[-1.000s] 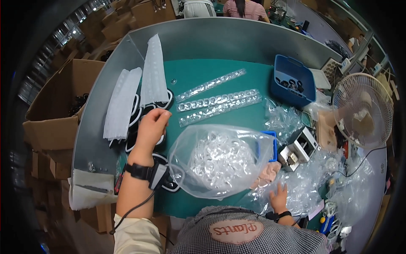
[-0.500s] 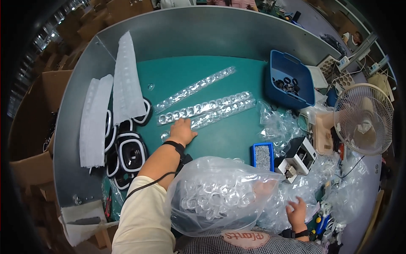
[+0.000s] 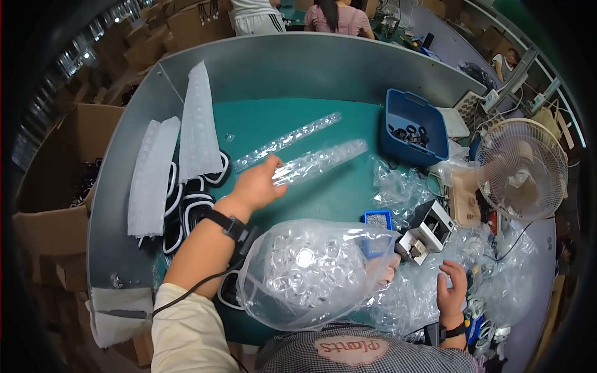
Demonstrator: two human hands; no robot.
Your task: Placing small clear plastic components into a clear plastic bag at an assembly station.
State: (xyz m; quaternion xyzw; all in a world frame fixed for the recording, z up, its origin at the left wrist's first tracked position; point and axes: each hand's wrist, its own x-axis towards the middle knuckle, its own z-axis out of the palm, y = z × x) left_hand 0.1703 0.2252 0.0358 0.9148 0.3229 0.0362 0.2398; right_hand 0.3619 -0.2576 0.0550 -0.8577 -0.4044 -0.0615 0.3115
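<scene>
My left hand [image 3: 258, 183] is closed round the near ends of clear plastic strips with round bumps [image 3: 323, 163], held slanting above the green mat. A similar clear strip [image 3: 289, 142] lies just beyond them. My right hand [image 3: 453, 287] is at the lower right, fingers apart and slightly curled, with nothing in it. Between my arms sits a clear plastic bag [image 3: 311, 264] full of clear round pieces. Fingers show at this bag's right edge; whose they are I cannot tell. Left of my left hand, black pads with white rims [image 3: 193, 208] lie partly under white foam sheets [image 3: 152, 177].
A blue basket [image 3: 413, 133] with black rings stands at the far right, beside a fan [image 3: 522, 168]. Nearer are a small blue tray [image 3: 378, 219], a white and black device [image 3: 429, 231] and crumpled clear bags [image 3: 404, 186]. A grey metal wall [image 3: 298, 65] borders the mat.
My left hand has closed on the lower clear strips, which lay on the mat, and has raised them. My right hand has moved up a little. The view has shifted.
</scene>
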